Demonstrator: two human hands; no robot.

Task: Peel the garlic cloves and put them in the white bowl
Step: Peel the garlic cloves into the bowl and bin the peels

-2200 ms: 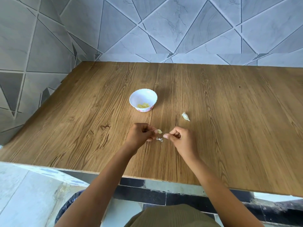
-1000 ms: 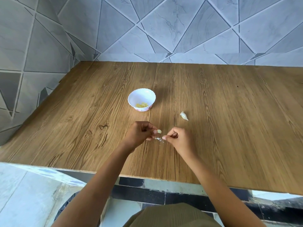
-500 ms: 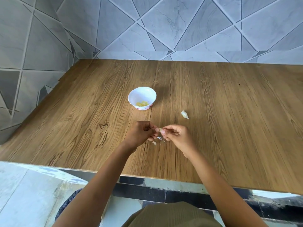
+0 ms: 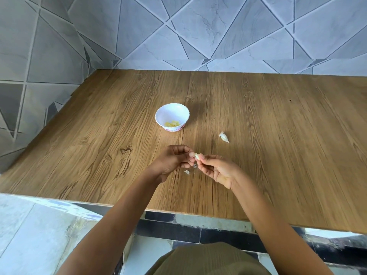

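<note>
A small pale garlic clove [image 4: 197, 156] is pinched between the fingertips of both hands, a little above the wooden table [image 4: 278, 126]. My left hand [image 4: 172, 161] holds it from the left and my right hand [image 4: 216, 169] from the right, palm turned up. Bits of peeled skin [image 4: 187, 172] lie on the table just below the hands. A white bowl [image 4: 172, 114] with yellowish peeled cloves [image 4: 172, 124] in it stands beyond the hands. One unpeeled clove [image 4: 224, 137] lies on the table to the right of the bowl.
The table meets a grey tiled wall [image 4: 198, 32] at the back and on the left. Its front edge [image 4: 198, 212] runs just behind my forearms, with floor tiles below.
My right hand has come in from the right and joined the left on the clove, turning palm up. More skin fragments have dropped onto the table beneath the hands.
</note>
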